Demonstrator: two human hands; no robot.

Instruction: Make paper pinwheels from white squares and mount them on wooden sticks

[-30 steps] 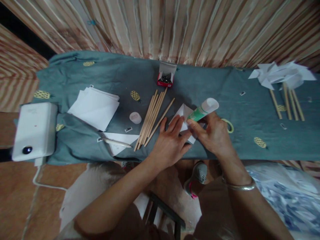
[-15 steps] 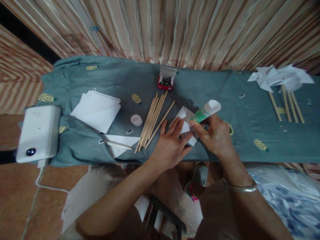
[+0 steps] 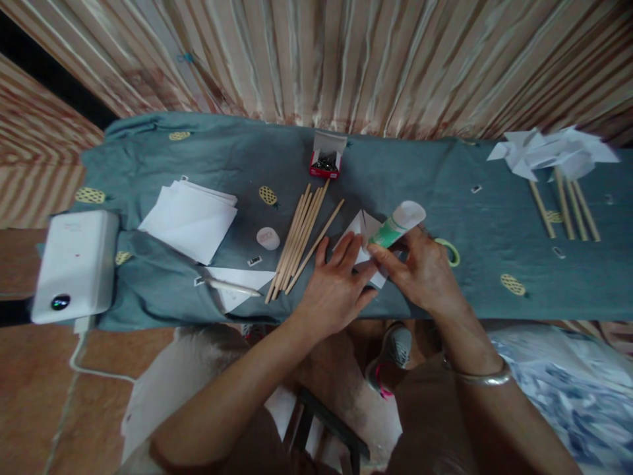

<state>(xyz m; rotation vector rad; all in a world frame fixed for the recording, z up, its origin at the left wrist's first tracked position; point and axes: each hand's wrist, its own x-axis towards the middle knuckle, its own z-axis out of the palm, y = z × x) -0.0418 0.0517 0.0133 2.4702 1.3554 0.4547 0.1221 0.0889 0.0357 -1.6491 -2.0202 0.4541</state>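
Note:
My right hand point(image 3: 420, 267) is closed around a green and white glue stick point(image 3: 395, 225), tilted with its lower end against a piece of white paper point(image 3: 360, 224). The paper has a cut or crease line near its top corner. My left hand point(image 3: 339, 280) lies over the paper with fingers spread, pressing it to the cloth and covering much of it. Just left of that hand is a bundle of thin wooden sticks point(image 3: 299, 241), with one stick lying apart. A round white cap point(image 3: 268, 238) is beside the sticks. The green handle of a tool point(image 3: 449, 252) shows behind my right hand.
A stack of white paper squares point(image 3: 190, 221) and a white pen point(image 3: 235, 286) on folded paper lie left. An open red box of small dark metal pieces point(image 3: 326, 163) stands behind. Paper pinwheels point(image 3: 558, 153) are far right, a white power bank point(image 3: 76, 264) far left.
My right hand and the glue stick have shifted slightly left across the paper, and more of the green handle shows. My left hand stays in place.

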